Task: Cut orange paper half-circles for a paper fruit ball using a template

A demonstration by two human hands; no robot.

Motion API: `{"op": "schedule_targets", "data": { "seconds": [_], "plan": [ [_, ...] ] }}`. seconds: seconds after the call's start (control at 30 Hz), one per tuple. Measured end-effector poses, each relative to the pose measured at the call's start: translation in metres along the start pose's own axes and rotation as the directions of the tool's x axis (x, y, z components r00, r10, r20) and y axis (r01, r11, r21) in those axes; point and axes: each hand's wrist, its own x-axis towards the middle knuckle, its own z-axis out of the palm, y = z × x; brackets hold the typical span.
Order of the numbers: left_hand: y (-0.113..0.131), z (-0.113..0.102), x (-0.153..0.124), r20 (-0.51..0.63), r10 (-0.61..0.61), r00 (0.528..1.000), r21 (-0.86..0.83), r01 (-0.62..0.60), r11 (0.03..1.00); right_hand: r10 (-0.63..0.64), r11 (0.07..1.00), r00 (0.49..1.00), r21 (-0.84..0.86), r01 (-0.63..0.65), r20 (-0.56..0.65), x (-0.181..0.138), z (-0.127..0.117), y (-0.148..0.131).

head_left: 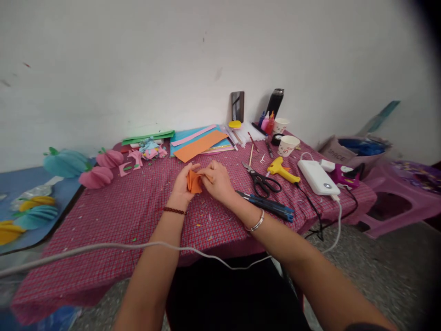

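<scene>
Above the middle of the table, my left hand (181,186) is closed around a small folded piece of orange paper (195,183). From the other side, the fingers of my right hand (217,180) pinch the paper's right edge. Its inner folds are partly hidden by my fingers. Behind my hands lies a flat orange paper strip (200,145) on blue and pink sheets. Black-handled scissors (262,180) rest to the right of my right hand, beside a yellow glue gun (283,170).
Pink paper pumpkins (96,177) and a teal one (65,162) sit at the left. A white power bank (318,177), paper cups (288,145), glue bottles (269,124) and a black flask (275,103) stand at the right. A white cable (138,246) crosses over my forearms.
</scene>
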Motion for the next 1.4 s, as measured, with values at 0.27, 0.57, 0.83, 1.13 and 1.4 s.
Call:
{"op": "schedule_targets", "data": {
  "seconds": [0.27, 0.57, 0.83, 1.13, 1.4],
  "plan": [
    [0.020, -0.013, 0.000, -0.043, 0.020, 0.999, -0.087, -0.024, 0.996, 0.452, 0.455, 0.876, 0.802, -0.388, 0.168, 0.021, -0.026, 0.023],
    [0.026, -0.018, 0.002, -0.162, 0.074, 0.984, -0.146, -0.098, 0.984, 0.453, 0.766, 0.885, 0.459, -0.450, 0.111, 0.025, -0.025, 0.047],
    [0.018, -0.010, 0.001, -0.073, 0.065, 0.995, -0.094, -0.072, 0.993, 0.043, 0.917, 0.997, 0.395, -0.063, 0.058, 0.010, -0.004, 0.007],
    [0.012, -0.006, 0.002, -0.024, 0.093, 0.995, -0.049, -0.094, 0.994, -0.097, 0.914, 0.988, 0.405, 0.040, 0.122, 0.002, 0.003, -0.009],
    [0.004, -0.004, 0.006, -0.047, 0.113, 0.992, -0.029, -0.115, 0.993, -0.002, 0.921, 0.993, 0.387, -0.043, 0.116, 0.003, 0.007, -0.007]
  ]
}}
